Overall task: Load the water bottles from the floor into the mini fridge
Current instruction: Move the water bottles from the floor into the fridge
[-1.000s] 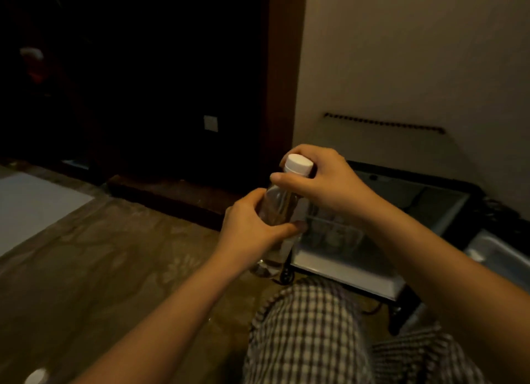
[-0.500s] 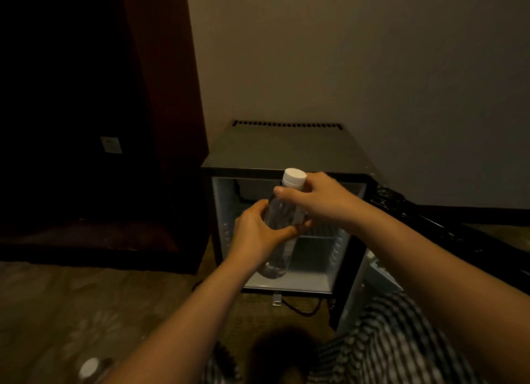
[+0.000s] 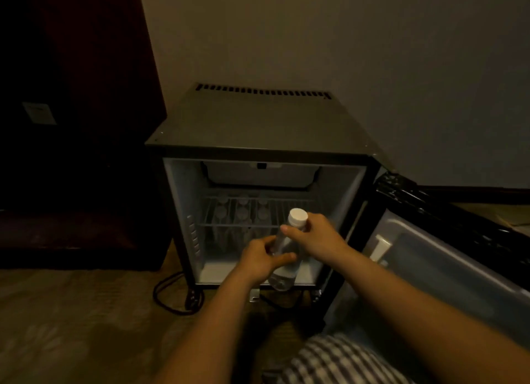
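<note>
A clear water bottle (image 3: 282, 279) with a white cap is upright in both my hands, just in front of the open mini fridge (image 3: 258, 125). My left hand (image 3: 259, 258) wraps the bottle's middle from the left. My right hand (image 3: 317, 237) grips its neck just under the cap. Inside the fridge, several bottles (image 3: 242, 211) with pale caps stand on the wire shelf toward the back left. The bottle I hold is level with the shelf's front edge, at its right side.
The fridge door (image 3: 447, 257) is swung open to the right, close to my right forearm. A black power cord (image 3: 169, 296) loops on the carpet at the fridge's lower left. Dark wooden furniture (image 3: 86, 125) stands left of it. My checked trouser leg (image 3: 338, 360) is at the bottom.
My view has swung right and closer, so the fridge now faces me. Both hands kept their hold and carried the bottle forward to the fridge opening.
</note>
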